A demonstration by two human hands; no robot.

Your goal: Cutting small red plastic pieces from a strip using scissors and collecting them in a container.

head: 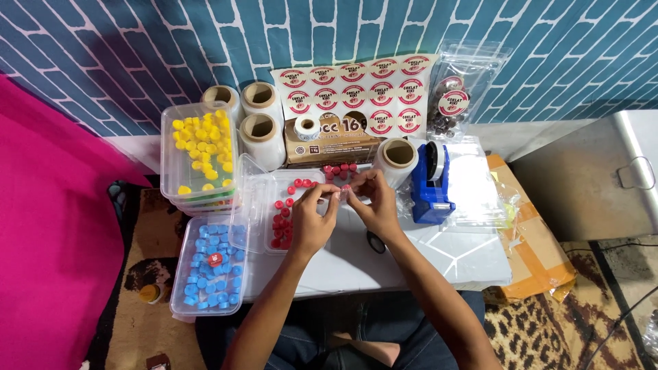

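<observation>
Both hands meet over the middle of the white surface (439,257), fingers pinched together on one small red cap (345,188) and what looks like a bit of clear film around it; the left hand (312,219) grips from the near side, the right hand (375,202) from the far side, neither open. Just left of the hands, a clear tray of red caps (284,216) holds a scatter of pieces, and a few more red caps (340,169) lie loose toward the back edge. By the look of it, the work is partway through: many red pieces wait, and I cannot tell which are finished. At the left edge, a tub of yellow caps (200,151) and a tray of blue caps (211,267) seem untouched. A blue tape dispenser (432,185) stands right of the hands, beside a roll of clear film (397,159).
</observation>
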